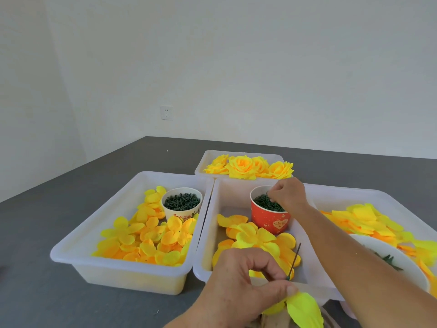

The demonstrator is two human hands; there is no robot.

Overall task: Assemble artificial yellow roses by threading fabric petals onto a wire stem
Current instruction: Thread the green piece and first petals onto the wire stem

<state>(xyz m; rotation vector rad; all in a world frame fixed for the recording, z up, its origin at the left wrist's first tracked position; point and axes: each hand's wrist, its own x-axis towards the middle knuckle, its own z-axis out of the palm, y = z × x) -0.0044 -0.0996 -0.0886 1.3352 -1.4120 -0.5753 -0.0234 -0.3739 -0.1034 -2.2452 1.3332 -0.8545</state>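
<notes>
Yellow petals point(305, 306) sit threaded low on the wire stem point(294, 261), pinched in the left hand point(238, 285) at the near counter point(35, 233) edge so the tip stays free. The right hand point(289, 194) dips curled fingers point(272, 195) into the red cup point(269, 218) of green rings, probably pinching one, and the mid tray point(236, 190) around it leaves decent room.

We're seeing bare grey table point(71, 221) lying open left of the left bin point(78, 252); three bins are sitting edge to edge, the red cup point(269, 221) and white cup point(182, 209) crowding their far ends.
</notes>
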